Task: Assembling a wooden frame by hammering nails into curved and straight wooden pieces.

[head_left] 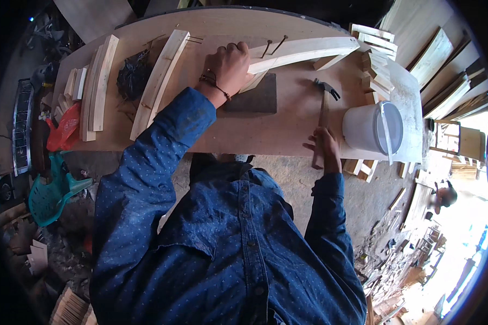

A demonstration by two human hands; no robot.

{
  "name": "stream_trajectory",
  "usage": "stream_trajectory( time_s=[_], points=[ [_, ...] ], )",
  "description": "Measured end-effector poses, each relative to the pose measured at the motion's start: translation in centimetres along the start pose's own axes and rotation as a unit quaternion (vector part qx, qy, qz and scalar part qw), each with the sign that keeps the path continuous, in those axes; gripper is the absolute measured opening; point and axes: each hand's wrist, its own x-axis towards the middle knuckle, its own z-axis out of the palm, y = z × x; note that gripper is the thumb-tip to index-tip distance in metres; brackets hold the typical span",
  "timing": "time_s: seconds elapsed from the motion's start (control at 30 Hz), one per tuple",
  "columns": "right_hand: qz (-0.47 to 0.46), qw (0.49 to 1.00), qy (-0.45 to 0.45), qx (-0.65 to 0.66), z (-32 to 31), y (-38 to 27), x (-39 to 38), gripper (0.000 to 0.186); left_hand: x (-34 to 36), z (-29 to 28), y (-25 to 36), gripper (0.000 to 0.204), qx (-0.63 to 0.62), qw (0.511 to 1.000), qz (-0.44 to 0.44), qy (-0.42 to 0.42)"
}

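My left hand (pixel 230 67) is closed around the near-left end of a curved wooden piece (pixel 309 51). Two nails (pixel 279 44) stand up out of that piece close to my fingers. Under its held end lies a dark rectangular block (pixel 260 97), and a small wood piece (pixel 326 63) sits beneath its far right part. My right hand (pixel 327 145) grips the wooden handle of a claw hammer (pixel 324 103) at the table's front edge, some fingers loosely stretched. The hammer's head points away from me and is apart from the nails.
On the table (pixel 217 135), another curved piece (pixel 160 84) with nails, stacked curved strips (pixel 100 86), a black plastic bag (pixel 133 76) and a red bag (pixel 64 129) lie left. A white bucket (pixel 363 127) and wood pieces (pixel 377 67) stand right. A green plastic chair (pixel 51 192) is lower left.
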Motion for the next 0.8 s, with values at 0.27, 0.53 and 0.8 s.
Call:
stream_trajectory(
  time_s=[0.27, 0.53, 0.8],
  points=[
    [-0.217, 0.960, 0.060, -0.165, 1.7, -9.0, -10.9, 0.024, -0.1, 0.4, 0.1, 0.051, -0.004, 1.000, -0.017, -0.002],
    [-0.216, 0.880, 0.011, -0.423, 5.4, -15.3, -18.1, 0.035, -0.1, 0.1, 0.3, 0.047, -0.002, 1.000, -0.016, -0.004],
    [-0.261, 0.834, 0.024, -0.485, 6.5, -14.9, -17.5, 0.039, -0.1, -0.1, 0.4, 0.045, -0.007, 1.000, -0.021, 0.001]
  ],
)
